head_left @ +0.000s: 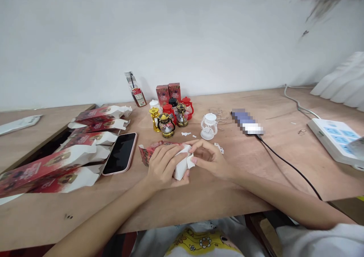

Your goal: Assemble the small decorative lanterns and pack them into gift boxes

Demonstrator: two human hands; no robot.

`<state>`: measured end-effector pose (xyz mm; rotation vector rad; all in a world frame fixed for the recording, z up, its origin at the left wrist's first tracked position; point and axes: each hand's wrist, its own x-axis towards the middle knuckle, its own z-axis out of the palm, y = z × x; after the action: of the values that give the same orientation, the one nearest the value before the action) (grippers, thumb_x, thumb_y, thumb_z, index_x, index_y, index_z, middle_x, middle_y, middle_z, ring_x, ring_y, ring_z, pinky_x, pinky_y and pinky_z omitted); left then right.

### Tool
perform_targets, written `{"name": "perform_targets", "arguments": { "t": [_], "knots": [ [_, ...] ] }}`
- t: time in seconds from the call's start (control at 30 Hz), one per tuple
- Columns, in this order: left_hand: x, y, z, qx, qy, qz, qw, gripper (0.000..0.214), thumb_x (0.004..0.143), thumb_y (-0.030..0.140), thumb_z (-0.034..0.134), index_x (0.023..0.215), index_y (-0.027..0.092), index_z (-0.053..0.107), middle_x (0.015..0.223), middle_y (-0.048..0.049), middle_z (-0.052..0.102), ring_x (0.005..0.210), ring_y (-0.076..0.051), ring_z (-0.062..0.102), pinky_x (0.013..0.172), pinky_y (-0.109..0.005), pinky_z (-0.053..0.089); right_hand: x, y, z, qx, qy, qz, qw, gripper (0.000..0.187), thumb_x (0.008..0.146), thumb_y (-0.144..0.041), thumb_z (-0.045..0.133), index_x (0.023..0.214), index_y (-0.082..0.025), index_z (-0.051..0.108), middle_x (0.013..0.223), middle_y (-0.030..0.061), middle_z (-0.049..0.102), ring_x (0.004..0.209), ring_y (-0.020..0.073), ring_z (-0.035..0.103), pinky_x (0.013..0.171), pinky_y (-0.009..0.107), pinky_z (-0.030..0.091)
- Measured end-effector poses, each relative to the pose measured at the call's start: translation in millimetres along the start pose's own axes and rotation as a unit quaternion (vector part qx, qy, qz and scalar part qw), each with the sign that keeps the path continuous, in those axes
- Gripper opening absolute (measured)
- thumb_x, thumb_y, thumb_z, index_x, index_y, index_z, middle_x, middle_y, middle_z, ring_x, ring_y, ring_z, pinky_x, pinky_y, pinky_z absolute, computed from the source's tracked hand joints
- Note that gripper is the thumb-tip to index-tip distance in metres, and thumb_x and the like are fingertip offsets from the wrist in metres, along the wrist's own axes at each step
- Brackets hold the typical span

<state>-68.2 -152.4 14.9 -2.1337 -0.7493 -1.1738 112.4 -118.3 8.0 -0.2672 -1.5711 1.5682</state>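
My left hand [165,166] is wrapped round a red printed cardboard box [182,165], whose white end faces right. The fingers of my right hand [209,159] pinch a white flap at that end. Part of the box's red side shows beyond my left fingers. Just behind my hands stands a small white lantern [209,126] with a handle. A group of little lanterns is farther back, among them a gold one [154,119], a black-and-gold one [166,125] and a red one [187,107].
Several flat red cartons [82,154] overlap at the left, beside a pink-edged phone [120,153]. Two upright red boxes [174,92] and a bottle [138,96] stand near the wall. Wire pieces [217,114], a cabled phone [247,122] and a power strip [337,139] lie right.
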Motion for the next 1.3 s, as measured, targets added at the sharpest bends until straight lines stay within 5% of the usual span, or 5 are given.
{"name": "perform_targets", "arguments": {
  "t": [0.7,1.0,1.3],
  "knots": [
    [0.7,1.3,-0.5,-0.016,0.000,0.001,1.000,0.041,0.064,0.024,0.067,0.101,0.014,0.054,0.095,-0.0140,0.069,0.087,-0.026,0.066,0.071,-0.036,0.054,-3.4,4.1,5.7,-0.033,0.034,-0.010,0.999,0.011,0.084,-0.028,0.063,0.092,-0.024,0.056,0.108,0.0038,0.061,0.092,0.0120,0.061,0.076,0.026,0.053],
    [5.2,2.6,-1.2,0.018,-0.056,-0.010,0.998,0.063,0.072,0.032,0.070,0.124,0.008,0.044,0.100,-0.0175,0.068,0.093,-0.025,0.064,0.077,-0.036,0.052,-2.1,6.5,1.4,-0.052,0.064,-0.020,0.996,0.018,0.083,-0.036,0.063,0.087,-0.022,0.052,0.102,0.0046,0.060,0.087,0.0129,0.061,0.077,0.029,0.052],
    [5.4,-0.5,-1.6,0.003,-0.030,-0.001,1.000,0.062,0.072,0.034,0.072,0.122,0.008,0.047,0.097,-0.0149,0.069,0.088,-0.024,0.066,0.076,-0.034,0.053,-1.1,2.8,-0.6,-0.065,0.041,-0.016,0.997,0.016,0.084,-0.036,0.061,0.089,-0.023,0.052,0.104,0.0055,0.062,0.083,0.0127,0.061,0.073,0.029,0.052]
  ]
}}
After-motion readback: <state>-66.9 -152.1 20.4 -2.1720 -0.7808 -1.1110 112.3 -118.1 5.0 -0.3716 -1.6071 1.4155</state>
